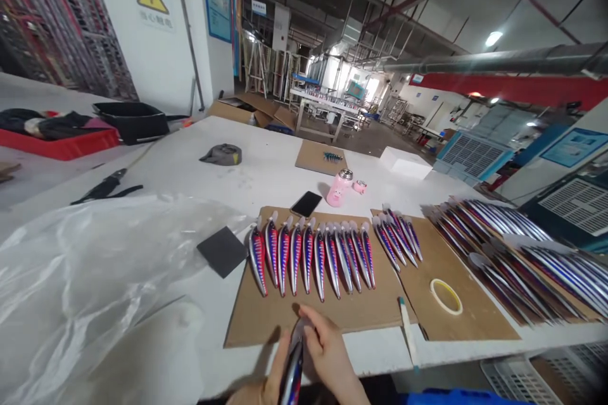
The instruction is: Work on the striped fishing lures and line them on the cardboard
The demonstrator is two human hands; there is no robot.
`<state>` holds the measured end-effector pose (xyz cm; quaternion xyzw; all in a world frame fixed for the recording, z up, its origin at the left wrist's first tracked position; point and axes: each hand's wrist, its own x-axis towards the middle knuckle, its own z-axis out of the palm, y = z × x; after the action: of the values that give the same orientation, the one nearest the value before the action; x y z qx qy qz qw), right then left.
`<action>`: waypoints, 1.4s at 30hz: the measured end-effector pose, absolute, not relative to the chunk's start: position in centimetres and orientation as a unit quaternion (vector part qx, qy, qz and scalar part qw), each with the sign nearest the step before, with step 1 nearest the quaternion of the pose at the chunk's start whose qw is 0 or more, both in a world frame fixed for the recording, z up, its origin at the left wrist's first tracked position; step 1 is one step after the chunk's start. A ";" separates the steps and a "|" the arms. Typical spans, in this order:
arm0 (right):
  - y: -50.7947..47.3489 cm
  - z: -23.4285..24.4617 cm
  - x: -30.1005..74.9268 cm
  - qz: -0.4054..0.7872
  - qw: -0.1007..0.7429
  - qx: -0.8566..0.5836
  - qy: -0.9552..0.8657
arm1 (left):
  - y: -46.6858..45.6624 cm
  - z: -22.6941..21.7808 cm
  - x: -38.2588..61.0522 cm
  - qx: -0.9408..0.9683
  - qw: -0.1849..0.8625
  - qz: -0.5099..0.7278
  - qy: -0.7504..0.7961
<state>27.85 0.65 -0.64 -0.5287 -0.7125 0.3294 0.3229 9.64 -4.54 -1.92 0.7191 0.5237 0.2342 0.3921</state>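
Observation:
A fishing lure [293, 370], dark and silvery with purple and red, is held upright between my two hands at the table's front edge. My left hand [266, 383] closes round its lower body, partly cut off by the frame. My right hand [327, 348] pinches the clear lip at the lure's upper end with thumb and fingers. Just beyond my hands, a row of several purple, red and silver lures [308, 257] lies side by side on a cardboard sheet [266, 323], clear lips pointing away from me.
More lures [396, 239] lie to the right, near a tape roll [446, 297] and a marker-like stick [407, 332]. Stacked lures on cardboard [522, 253] fill the far right. A black square [222, 252], plastic sheeting [95, 278], a phone [306, 204] and a pink can [339, 188] surround the row.

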 end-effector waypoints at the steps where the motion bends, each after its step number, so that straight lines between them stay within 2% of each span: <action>1: 0.6 -0.4 27.9 0.332 0.313 -0.516 -0.724 | -3.9 -1.8 9.3 0.720 0.392 0.223 0.527; 6: 1.4 1.9 28.3 0.374 0.272 -0.438 -0.771 | 0.6 -0.3 9.1 0.759 0.361 0.237 0.488; 10: 2.1 3.2 28.0 0.389 0.284 -0.458 -0.747 | 2.7 0.5 9.8 0.799 0.333 0.254 0.430; 20: 2.1 0.5 27.9 0.343 0.320 -0.534 -0.704 | 2.5 -1.0 10.9 0.776 0.333 0.283 0.455; 26: 1.8 -0.5 27.8 0.312 0.328 -0.550 -0.702 | 2.6 0.6 10.7 0.724 0.379 0.321 0.479; 36: 1.9 -0.7 27.9 0.303 0.331 -0.553 -0.702 | 3.7 2.1 10.2 0.719 0.459 0.241 0.463; 42: 1.8 -0.2 27.8 0.311 0.329 -0.552 -0.700 | 4.1 2.0 10.7 0.742 0.416 0.198 0.487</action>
<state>27.80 1.80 -0.22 -0.5523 -0.7001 0.3107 0.3292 10.72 4.10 2.02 0.7423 0.4866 0.1980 0.4158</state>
